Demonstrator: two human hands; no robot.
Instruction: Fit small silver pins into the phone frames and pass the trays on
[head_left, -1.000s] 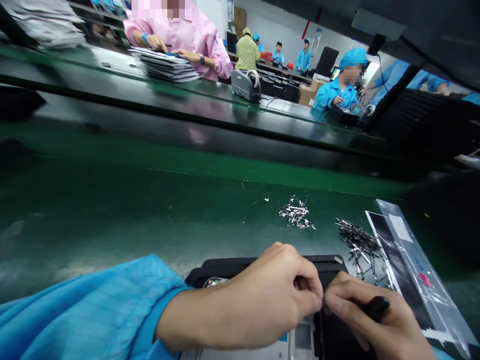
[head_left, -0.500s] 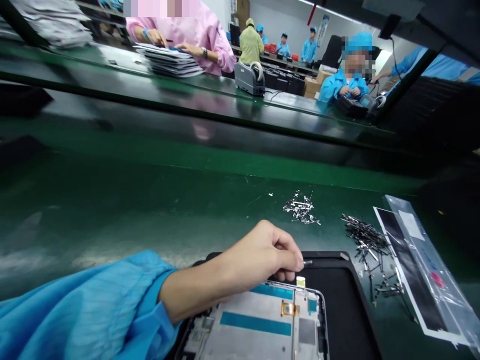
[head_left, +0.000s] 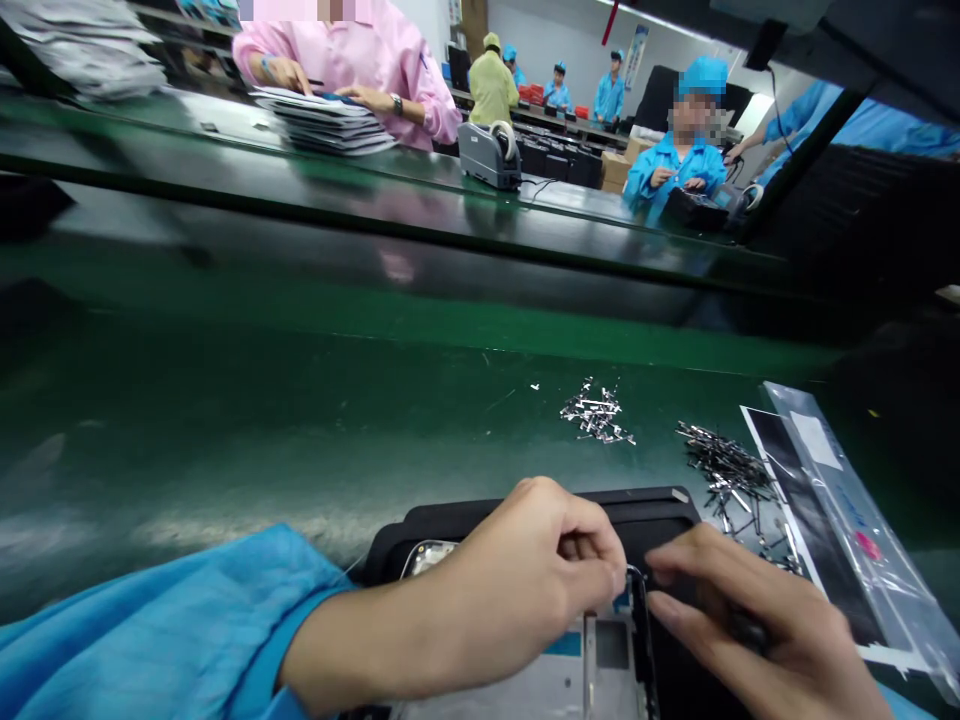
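My left hand (head_left: 525, 580) pinches at the top edge of the metal frame (head_left: 600, 665) in the black tray (head_left: 660, 515) at the table's near edge; whether the grip holds anything I cannot tell. My right hand (head_left: 750, 630) rests fingers-down on the tray beside it, hiding the frame's right side. Toward the table's right edge lie two heaps of small metal parts (head_left: 596, 412) and a plastic bag (head_left: 840, 500).

You have one view only, from the camera on your head, looking forward and steeply down. Your left hand (head_left: 540, 580) and right hand (head_left: 750, 620) sit very close at the bottom edge, cut off by the frame. The green bench (head_left: 300, 420) fills the middle, tilting down to the right. Across the top, far off, are co-workers at other benches.
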